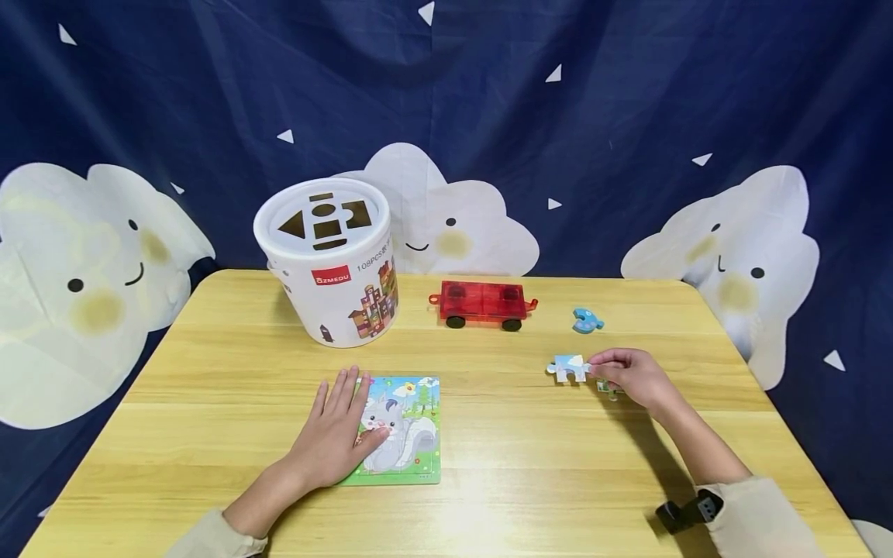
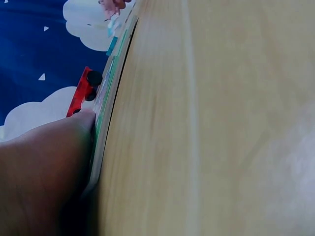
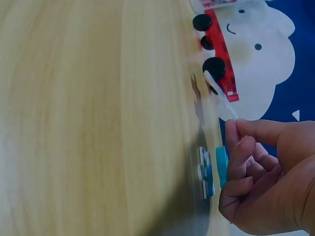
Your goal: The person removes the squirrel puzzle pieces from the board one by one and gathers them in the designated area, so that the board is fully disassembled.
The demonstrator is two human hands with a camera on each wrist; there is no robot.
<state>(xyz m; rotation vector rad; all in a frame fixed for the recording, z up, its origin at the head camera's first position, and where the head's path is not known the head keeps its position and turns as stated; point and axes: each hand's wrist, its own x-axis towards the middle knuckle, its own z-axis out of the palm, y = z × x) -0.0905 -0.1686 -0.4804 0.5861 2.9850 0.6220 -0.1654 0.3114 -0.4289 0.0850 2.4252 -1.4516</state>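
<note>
My left hand (image 1: 333, 438) lies with fingers stretched over the left side of a squirrel jigsaw puzzle (image 1: 418, 457), its thumb across the picture. Seen edge-on in the left wrist view, the puzzle board (image 2: 106, 123) rests on the table beside the thumb. Between thumb and forefinger my right hand (image 1: 633, 377) pinches a sky-blue and white puzzle piece (image 1: 570, 366), which shows as a thin edge in the right wrist view. Under that hand lies a green puzzle piece (image 1: 608, 387), partly hidden by the fingers. A blue fish-shaped piece (image 1: 587, 321) sits just behind.
A white bucket (image 1: 335, 302) with shape holes in its lid stands at the back left of the wooden table (image 1: 488, 434). To its right is a red toy wagon (image 1: 483, 302) with black wheels. A dark blue curtain (image 1: 488, 77) with clouds hangs behind.
</note>
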